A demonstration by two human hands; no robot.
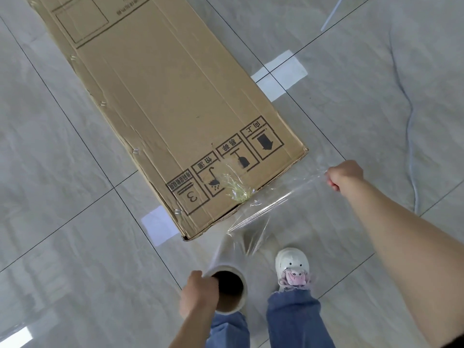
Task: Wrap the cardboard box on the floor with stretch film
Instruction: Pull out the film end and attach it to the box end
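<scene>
Brown corrugated cardboard box (173, 106) lying flat on the grey tiled floor (62, 247), long and slim, running from the upper left down toward the middle, printed handling symbols (226, 167) lining its near end. Clinging to that near end, a crumpled wad of film (237, 188) over the umbrella and glass marks. Stretching from there, a clear sheet of stretch film (271, 209) spanning between the box edge, the roll and the right hand. Gripping the stretch film roll (227, 277) at its open cardboard core, left hand (197, 293), fingers hooking into the tube's mouth, roll tilting up toward the camera just beside the box's near corner. Clenching the free edge of the film, right hand (344, 175), fist closed around the gathered plastic, arm reaching out past the box's near right corner, film pulling taut and wrinkling. Standing below the sheet, a white shoe (292, 267) with a pink charm, blue jeans (293, 320) above it. Lying on the tiles at the right, a pale cable (409, 126) curving down the floor.
</scene>
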